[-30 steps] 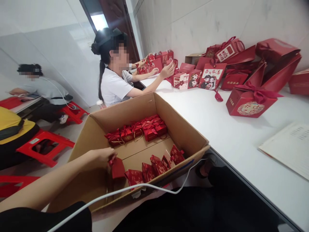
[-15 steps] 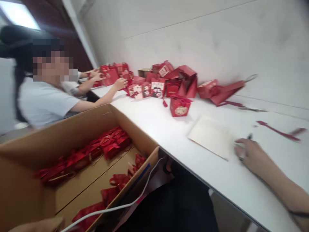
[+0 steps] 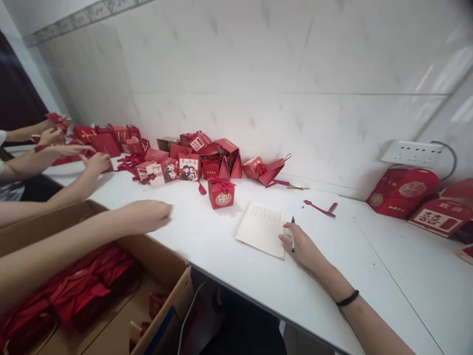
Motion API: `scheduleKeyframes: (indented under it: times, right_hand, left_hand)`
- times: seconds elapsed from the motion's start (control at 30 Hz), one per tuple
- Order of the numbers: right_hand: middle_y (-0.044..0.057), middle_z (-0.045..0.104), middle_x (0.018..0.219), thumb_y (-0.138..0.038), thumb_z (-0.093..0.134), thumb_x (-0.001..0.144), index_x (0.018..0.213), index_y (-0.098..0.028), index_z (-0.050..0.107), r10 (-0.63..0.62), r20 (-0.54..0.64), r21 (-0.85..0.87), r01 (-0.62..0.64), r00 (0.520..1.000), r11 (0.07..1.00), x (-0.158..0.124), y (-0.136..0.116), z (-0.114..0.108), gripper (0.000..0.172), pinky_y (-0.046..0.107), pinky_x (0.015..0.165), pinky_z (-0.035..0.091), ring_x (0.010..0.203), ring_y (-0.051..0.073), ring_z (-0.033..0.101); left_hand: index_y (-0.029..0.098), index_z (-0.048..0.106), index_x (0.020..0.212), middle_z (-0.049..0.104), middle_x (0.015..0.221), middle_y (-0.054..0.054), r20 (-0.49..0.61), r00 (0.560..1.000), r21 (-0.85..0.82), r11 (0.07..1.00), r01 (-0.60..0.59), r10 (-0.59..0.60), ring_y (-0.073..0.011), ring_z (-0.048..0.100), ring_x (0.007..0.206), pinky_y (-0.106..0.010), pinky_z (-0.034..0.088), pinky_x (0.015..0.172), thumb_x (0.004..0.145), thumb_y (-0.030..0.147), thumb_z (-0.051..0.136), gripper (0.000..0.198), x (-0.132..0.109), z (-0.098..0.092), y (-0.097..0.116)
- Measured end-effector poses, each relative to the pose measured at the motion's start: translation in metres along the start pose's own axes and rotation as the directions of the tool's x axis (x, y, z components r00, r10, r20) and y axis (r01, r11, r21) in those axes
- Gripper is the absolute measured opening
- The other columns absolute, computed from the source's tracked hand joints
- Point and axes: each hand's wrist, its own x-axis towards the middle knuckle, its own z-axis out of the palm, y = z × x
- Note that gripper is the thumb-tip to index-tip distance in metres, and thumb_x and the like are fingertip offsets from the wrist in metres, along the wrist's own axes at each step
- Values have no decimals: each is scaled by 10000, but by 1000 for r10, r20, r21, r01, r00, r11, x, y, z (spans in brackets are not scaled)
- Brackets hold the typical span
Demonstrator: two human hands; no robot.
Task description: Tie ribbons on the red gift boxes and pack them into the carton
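My right hand (image 3: 301,244) is closed around a black-and-clear pen (image 3: 293,235), which points up and away. Its fingertips rest at the right edge of a cream notebook (image 3: 260,231) with lines of handwriting near the top. My left hand (image 3: 150,217) is over the near-left table edge, in front of the cardboard box. Slightly blurred, its fingers look curled, with nothing visible in them. A red gift box (image 3: 221,193) with a ribbon bow and a gold emblem stands behind the notebook.
The cardboard box (image 3: 166,256) at lower left holds several red gift boxes (image 3: 88,283). More red boxes (image 3: 210,153) line the wall. Co-workers' hands (image 3: 96,160) handle red items at far left. Ribbon scraps (image 3: 320,209), scissors (image 3: 297,187) and a power strip (image 3: 414,153) also show.
The view has swung right, bringing the power strip and right-hand boxes into sight. My left hand has moved from the cardboard box's rim up toward the table. My right hand still holds the pen.
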Motion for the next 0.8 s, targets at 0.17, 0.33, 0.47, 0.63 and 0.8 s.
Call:
scheduleKeyframes:
  times: [0.17,0.33,0.47,0.63,0.8]
  right_hand:
    - [124,500,1263,-475,455,856,1139,-220,417,-25,219,49,14,975,999,0,-16,-5,383,562,1063,197,1170,283,482]
    - [102,493,1293,-398,597,780,1130,-226,443,-61,393,138,7,918,990,-1,-19,-32,419,563,1090,79,1172,262,476]
    - [103,488,1297,-338,688,687,1048,-216,501,-109,442,171,36,890,985,-2,-13,-44,424,484,998,335,1096,270,505]
    - [71,630,1006,-432,439,898,998,-217,537,26,194,271,-79,981,959,-6,-16,-34,256,390,819,464,915,229,588]
    - [86,633,945,-632,318,888,1060,-192,571,185,-14,651,-132,983,747,3,-44,-18,536,338,746,507,853,204,609]
  left_hand:
    - [196,603,625,603,720,-49,270,855,79,875,-478,443,-236,581,775,-334,424,800,681,195,625,61,63,44,84]
    - [198,651,852,620,998,-93,189,832,-124,853,-506,521,-253,550,993,-341,391,940,674,176,568,197,100,135,101]
    - [165,656,941,609,1029,-104,243,831,-116,865,-488,501,-260,539,1026,-375,378,961,723,232,546,252,106,153,84]
    - [185,629,1100,585,1088,-64,527,764,31,890,-455,373,-198,581,919,-273,439,824,745,300,570,378,102,135,89]
    - [204,619,1126,568,1102,-46,585,721,41,874,-485,373,-171,574,899,-229,429,783,749,302,578,392,102,132,99]
